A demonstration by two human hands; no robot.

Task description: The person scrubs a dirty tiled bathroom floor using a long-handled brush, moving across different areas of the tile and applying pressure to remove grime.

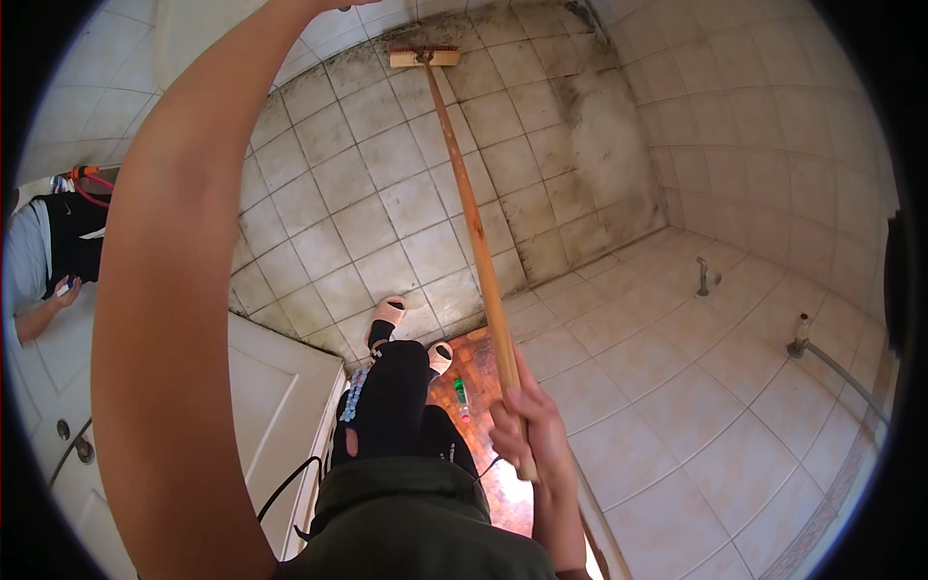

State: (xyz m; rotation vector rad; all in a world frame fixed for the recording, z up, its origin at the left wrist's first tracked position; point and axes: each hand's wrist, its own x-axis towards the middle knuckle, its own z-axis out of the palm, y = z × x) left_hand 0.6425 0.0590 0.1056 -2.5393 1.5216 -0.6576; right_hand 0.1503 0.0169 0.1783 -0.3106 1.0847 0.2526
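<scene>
My right hand (533,428) is closed around the lower end of a long wooden handle (475,225). At the handle's far end is a wooden broom or scrub-brush head (441,58) with dark reddish bristles, at the far part of the tiled floor (391,196). My left arm reaches up across the left of the view. Only a sliver of my left hand (357,2) shows at the top edge, so what it touches is hidden. Dark grime marks the floor's joints and far edges.
Tiled walls, one with a metal tap (702,277) and a valve with a hose (797,348), stand at right. A white door (283,391) is at lower left. Near my feet a green-capped bottle (461,395) lies on parquet flooring. Another person (43,254) holds a small object at far left.
</scene>
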